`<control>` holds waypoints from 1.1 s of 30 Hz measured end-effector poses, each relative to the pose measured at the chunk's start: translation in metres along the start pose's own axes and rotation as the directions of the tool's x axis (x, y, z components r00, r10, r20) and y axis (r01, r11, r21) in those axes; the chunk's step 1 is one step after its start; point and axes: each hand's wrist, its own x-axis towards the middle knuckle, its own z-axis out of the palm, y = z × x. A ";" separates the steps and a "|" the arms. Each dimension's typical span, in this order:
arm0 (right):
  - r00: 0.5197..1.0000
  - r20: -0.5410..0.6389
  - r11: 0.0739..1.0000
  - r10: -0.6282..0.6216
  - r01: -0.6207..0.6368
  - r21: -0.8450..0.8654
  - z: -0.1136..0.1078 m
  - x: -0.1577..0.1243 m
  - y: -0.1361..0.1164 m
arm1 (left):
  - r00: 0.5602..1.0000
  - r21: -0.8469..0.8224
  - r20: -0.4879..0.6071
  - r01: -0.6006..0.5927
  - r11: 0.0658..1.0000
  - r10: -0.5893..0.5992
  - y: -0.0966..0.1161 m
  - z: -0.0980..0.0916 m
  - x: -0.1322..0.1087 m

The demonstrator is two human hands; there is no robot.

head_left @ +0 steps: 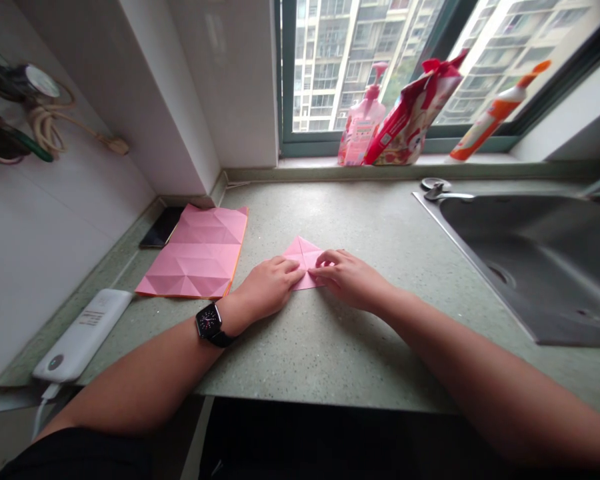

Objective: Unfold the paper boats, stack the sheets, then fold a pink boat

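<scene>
A small pink sheet of origami paper (303, 249) lies on the counter between my hands, folded to a point at the far side, with crease lines meeting near its middle. My left hand (273, 283), a black watch (209, 321) on its wrist, holds down the paper's left side with fingers pressed together. On the right side, my right hand (347, 277) has its fingers bent and pinched at the paper near the centre. Both hands cover parts of the sheet's edges. To the left rests a larger creased pink paper (197, 250) with an orange edge showing beneath it.
A white power bank (83, 333) with a cable lies at the left counter edge. Behind the larger paper is a dark phone-like slab (160, 228). A steel sink (540, 267) is set in at right. A pump bottle (363, 127), red bag (410, 120) and orange-white bottle (490, 123) line the windowsill.
</scene>
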 end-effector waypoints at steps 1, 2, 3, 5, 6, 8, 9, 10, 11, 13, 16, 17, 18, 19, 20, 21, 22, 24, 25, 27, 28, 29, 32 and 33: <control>1.000 -0.001 1.000 -0.002 0.002 0.004 0.000 0.000 0.000 | 1.000 -0.001 0.001 -0.002 1.000 0.002 0.000 0.000 0.000; 1.000 -0.001 1.000 -0.002 0.002 0.007 0.000 -0.001 -0.001 | 1.000 -0.002 0.003 -0.004 1.000 0.004 0.000 0.000 0.000; 1.000 0.000 1.000 0.001 -0.001 0.008 -0.001 -0.001 -0.001 | 1.000 -0.003 0.003 -0.004 1.000 0.004 0.000 -0.001 0.000; 1.000 0.004 1.000 0.012 -0.012 0.007 -0.001 -0.003 0.001 | 1.000 -0.007 0.004 -0.005 1.000 0.005 0.000 -0.001 0.000; 1.000 0.009 1.000 0.019 -0.019 0.005 -0.002 -0.004 0.002 | 1.000 -0.010 0.005 -0.005 1.000 0.005 0.000 -0.001 0.000; 0.999 0.026 0.999 0.034 -0.034 -0.004 -0.005 -0.006 0.005 | 1.000 -0.016 0.007 -0.005 1.000 0.006 0.000 -0.001 0.000; 0.998 0.036 0.999 0.044 -0.044 -0.012 -0.006 -0.007 0.008 | 1.000 -0.018 0.008 -0.005 1.000 0.006 0.000 -0.001 0.000; 0.997 0.043 0.998 0.059 -0.058 -0.023 -0.008 -0.008 0.010 | 1.000 -0.020 0.009 -0.006 1.000 0.006 0.000 -0.001 0.000; 0.996 0.049 0.996 0.077 -0.076 -0.038 -0.009 -0.009 0.012 | 1.000 -0.021 0.009 -0.006 1.000 0.006 0.000 -0.001 -0.001; 0.991 0.051 0.990 0.126 -0.121 -0.078 -0.012 -0.013 0.018 | 1.000 -0.020 0.008 -0.007 1.000 0.007 -0.001 -0.002 -0.001; 0.981 0.040 0.975 0.191 -0.185 -0.120 -0.016 -0.019 0.028 | 1.000 -0.021 0.006 -0.007 1.000 0.007 -0.001 -0.002 -0.001; 0.977 0.039 0.972 0.208 -0.202 -0.122 -0.017 -0.021 0.032 | 1.000 -0.023 0.005 -0.007 1.000 0.007 -0.001 -0.002 -0.001; 0.973 0.042 0.969 0.225 -0.219 -0.118 -0.019 -0.022 0.036 | 1.000 -0.025 0.004 -0.006 1.000 0.006 -0.001 -0.002 -0.001; 0.969 0.049 0.965 0.243 -0.237 -0.112 -0.020 -0.024 0.041 | 1.000 -0.028 0.004 -0.004 1.000 0.005 -0.001 -0.002 -0.001; 0.962 0.061 0.961 0.264 -0.257 -0.106 -0.021 -0.025 0.046 | 1.000 -0.031 0.004 -0.002 1.000 0.003 -0.002 -0.002 -0.001; 0.955 0.076 0.955 0.287 -0.279 -0.104 -0.022 -0.025 0.051 | 1.000 -0.033 0.005 -0.001 0.999 0.001 -0.002 -0.002 -0.001; 0.946 0.090 0.948 0.310 -0.300 -0.107 -0.024 -0.025 0.055 | 1.000 -0.035 0.007 -0.001 0.999 0.001 -0.002 -0.002 -0.001; 0.929 0.083 0.928 0.361 -0.349 -0.130 -0.027 -0.023 0.061 | 1.000 -0.036 0.008 -0.004 0.999 0.004 -0.002 -0.002 -0.001; 0.920 0.041 0.914 0.389 -0.379 -0.143 -0.029 -0.021 0.062 | 1.000 -0.036 0.008 -0.007 0.999 0.007 -0.002 -0.002 -0.001; 0.900 -0.122 0.891 0.418 -0.433 -0.139 -0.031 -0.016 0.058 | 1.000 -0.037 0.005 -0.013 0.999 0.013 -0.003 -0.001 0.000; 0.891 -0.213 0.894 0.402 -0.432 -0.119 -0.031 -0.014 0.053 | 1.000 -0.039 0.003 -0.017 0.999 0.017 -0.003 -0.001 0.000; 0.889 -0.285 0.912 0.360 -0.400 -0.094 -0.029 -0.011 0.047 | 1.000 -0.040 0.000 -0.021 0.999 0.021 -0.003 -0.001 0.000; 0.943 -0.304 0.986 0.138 -0.160 -0.047 -0.020 -0.007 0.025 | 0.999 -0.046 -0.012 -0.035 0.998 0.035 -0.004 0.001 0.001; 0.962 -0.262 0.995 0.073 -0.088 -0.043 -0.015 -0.006 0.018 | 0.999 -0.050 -0.015 -0.041 0.998 0.040 -0.004 0.001 0.001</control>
